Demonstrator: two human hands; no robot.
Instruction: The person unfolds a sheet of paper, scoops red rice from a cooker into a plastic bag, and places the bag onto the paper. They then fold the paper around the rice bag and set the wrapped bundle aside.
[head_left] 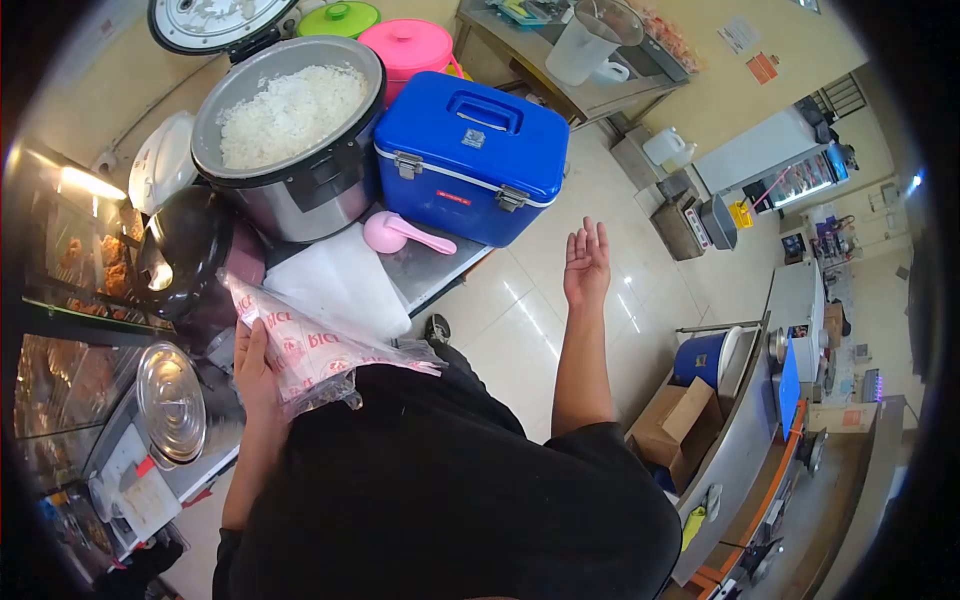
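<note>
My left hand (257, 368) is closed on a clear plastic pack of printed wrappers (310, 350), white with red lettering, held close against my body. My right hand (587, 262) is held out over the floor with its fingers stretched and nothing in it. In front of me an open rice cooker (350, 195) is full of white rice (290, 115). A pink scoop (388, 233) lies on the counter beside white sheets (345, 275), which are nearest to the pack. To the right of the cooker is a closed blue cooler box (470, 150).
Pink (405, 45) and green (340, 18) lidded containers stand behind the cooker. A lit display case (85, 240) and a pot with a metal lid (170, 400) are on the left. A cardboard box (675, 425) sits at right. Tiled floor (520, 290) lies between the counters.
</note>
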